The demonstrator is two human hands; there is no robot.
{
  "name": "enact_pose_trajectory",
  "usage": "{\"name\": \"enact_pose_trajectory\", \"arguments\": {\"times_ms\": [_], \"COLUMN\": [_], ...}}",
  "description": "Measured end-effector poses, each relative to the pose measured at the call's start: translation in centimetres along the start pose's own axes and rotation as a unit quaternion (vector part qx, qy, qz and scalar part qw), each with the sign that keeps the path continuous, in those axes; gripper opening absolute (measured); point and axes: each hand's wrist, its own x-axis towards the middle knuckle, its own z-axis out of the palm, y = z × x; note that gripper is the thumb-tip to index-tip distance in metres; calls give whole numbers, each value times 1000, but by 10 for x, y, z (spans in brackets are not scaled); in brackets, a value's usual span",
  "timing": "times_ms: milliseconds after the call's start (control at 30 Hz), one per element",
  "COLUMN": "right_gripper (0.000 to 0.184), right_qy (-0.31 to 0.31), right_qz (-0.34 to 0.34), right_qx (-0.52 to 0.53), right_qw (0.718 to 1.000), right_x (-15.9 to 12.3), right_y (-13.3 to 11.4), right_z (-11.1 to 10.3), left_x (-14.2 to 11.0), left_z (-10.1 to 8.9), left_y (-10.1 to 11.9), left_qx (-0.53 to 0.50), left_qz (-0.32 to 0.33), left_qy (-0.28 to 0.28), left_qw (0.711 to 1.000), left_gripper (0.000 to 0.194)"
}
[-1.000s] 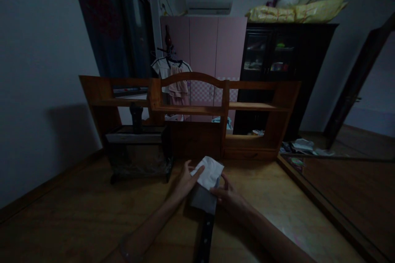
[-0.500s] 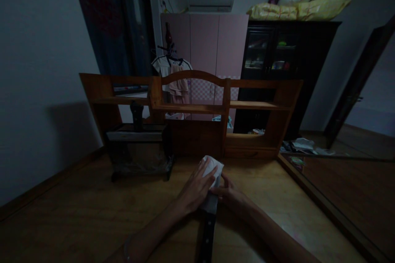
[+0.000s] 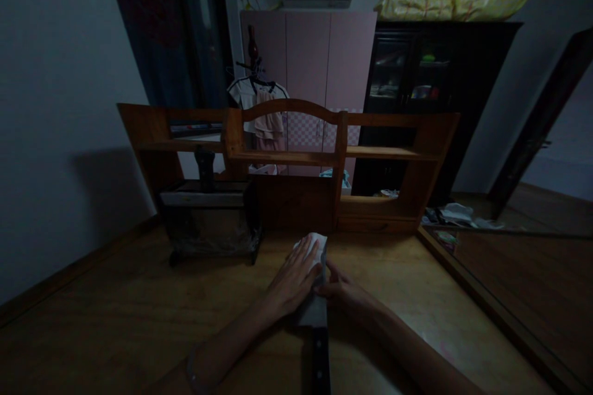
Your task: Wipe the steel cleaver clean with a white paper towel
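Note:
A kitchen knife [image 3: 313, 315] with a broad metal blade and a black riveted handle points away from me over the wooden tabletop, its handle toward me and free of both hands. My left hand [image 3: 294, 278] is closed over a white tissue [image 3: 317, 243], its long fingers pressing the tissue along the far part of the blade. From the right side, my right hand [image 3: 340, 287] pinches the blade's edge between thumb and fingers. Tissue and left hand hide the blade's far part. Dim light blurs the fine detail.
A wooden shelf unit [image 3: 287, 157] stands along the table's back. At the left sits a dark box-shaped knife block [image 3: 208, 222] with a black handle sticking up. A raised edge [image 3: 486, 302] borders the right side, and a wall [image 3: 69, 136] the left.
My left hand and the tissue have shifted slightly left, with the fingers flatter. The knife has turned a little, its handle swinging right. My right hand stays at the blade.

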Motion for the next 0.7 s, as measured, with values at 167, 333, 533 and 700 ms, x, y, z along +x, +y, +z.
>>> {"name": "enact_pose_trajectory", "arguments": {"times_ms": [167,333,533,700], "right_gripper": [81,82,81,76], "right_qy": [-13,-15,-25,-29], "right_qz": [-8,-6,-12,-27], "right_qx": [32,34,31,27], "right_qw": [999,999,999,999], "right_x": [1,1,3,7], "right_y": [2,1,3,7], "right_z": [3,2,0,-2], "left_x": [1,1,2,2], "left_z": [-7,-10,-2,-3], "left_y": [11,15,10,10], "left_qx": [-21,-30,-22,-4], "left_qz": [31,42,34,42], "left_qy": [-34,-39,-24,-12], "left_qw": [999,998,999,999], "left_gripper": [56,54,54,53]}}
